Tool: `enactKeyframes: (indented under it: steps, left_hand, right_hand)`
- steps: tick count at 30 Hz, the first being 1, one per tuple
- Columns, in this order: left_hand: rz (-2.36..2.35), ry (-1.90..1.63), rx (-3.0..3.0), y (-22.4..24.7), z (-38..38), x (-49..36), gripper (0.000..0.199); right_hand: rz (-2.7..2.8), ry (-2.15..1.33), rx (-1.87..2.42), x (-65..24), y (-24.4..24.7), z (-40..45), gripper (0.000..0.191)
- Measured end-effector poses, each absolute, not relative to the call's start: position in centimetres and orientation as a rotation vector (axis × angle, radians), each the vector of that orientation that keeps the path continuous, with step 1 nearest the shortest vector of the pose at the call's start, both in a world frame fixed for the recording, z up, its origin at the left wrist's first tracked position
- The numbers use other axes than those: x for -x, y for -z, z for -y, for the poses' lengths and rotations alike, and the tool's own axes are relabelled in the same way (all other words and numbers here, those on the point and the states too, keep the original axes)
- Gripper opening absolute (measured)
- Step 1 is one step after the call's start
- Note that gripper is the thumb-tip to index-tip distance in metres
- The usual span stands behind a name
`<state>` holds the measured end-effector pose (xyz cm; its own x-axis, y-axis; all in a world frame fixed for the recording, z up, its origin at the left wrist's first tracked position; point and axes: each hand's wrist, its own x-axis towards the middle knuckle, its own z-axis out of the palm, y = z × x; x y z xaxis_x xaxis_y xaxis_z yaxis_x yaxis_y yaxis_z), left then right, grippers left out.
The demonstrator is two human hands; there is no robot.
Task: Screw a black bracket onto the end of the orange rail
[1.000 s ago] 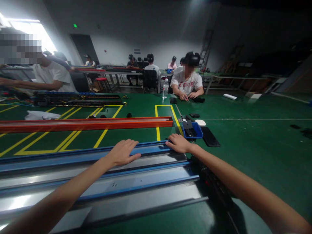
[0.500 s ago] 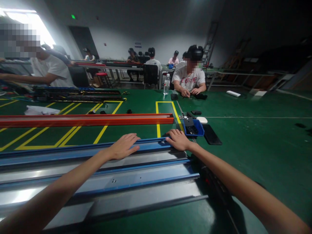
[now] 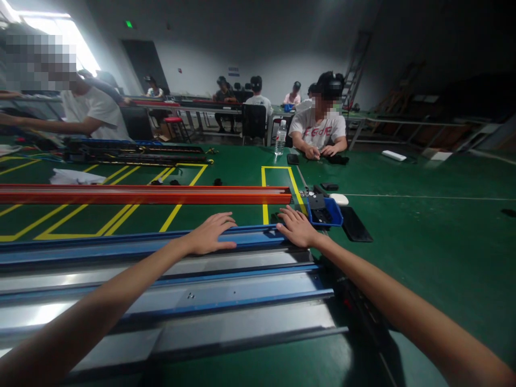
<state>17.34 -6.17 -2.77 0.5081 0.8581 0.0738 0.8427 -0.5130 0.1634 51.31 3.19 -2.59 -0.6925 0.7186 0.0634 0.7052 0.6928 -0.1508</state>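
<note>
My left hand (image 3: 212,234) lies palm down over the far blue metal channel (image 3: 258,235), its fingers stretched toward the far edge. Close to that channel's right end rests my right hand (image 3: 298,227), fingers spread and thumb apart. Neither hand is wrapped around anything. On the near side, more long channels lie parallel: a silver strip (image 3: 250,262), a blue-edged silver channel (image 3: 258,290) with small holes, and a grey metal profile (image 3: 250,324) nearest to me. Their left ends run out of view.
Beyond lies an orange-red channel (image 3: 201,194) across yellow tape lines. Right of my right hand are a blue tray (image 3: 334,211) with black parts and a dark phone-like slab (image 3: 355,224). A water bottle (image 3: 280,138) stands near a seated person (image 3: 318,126); another person (image 3: 97,115) works at left.
The view has shifted slightly, so most things sit a little farther right. Both hands stay at the far blue channel, with the fingers of the right hand somewhat more spread.
</note>
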Motion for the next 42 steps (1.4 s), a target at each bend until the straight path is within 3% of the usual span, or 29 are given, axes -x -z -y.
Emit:
enactKeyframes:
  steps: [9, 25, 42]
  left_hand:
    - [-1.487, -0.164, -2.892, 2.4, 5.8, -17.6, 0.067]
    - [-1.591, 0.085, -3.017, 2.9, 4.6, -17.9, 0.069]
    - [-1.563, 0.067, -3.135, 3.0, 2.9, -17.2, 0.063]
  right_hand:
    - [2.789, -0.099, 1.172, -50.9, 2.5, -3.6, 0.061]
    - [2.875, -0.015, 1.269, -50.0, 1.9, -4.4, 0.042]
    - [2.885, 0.051, 1.331, -49.2, 1.7, -5.5, 0.044]
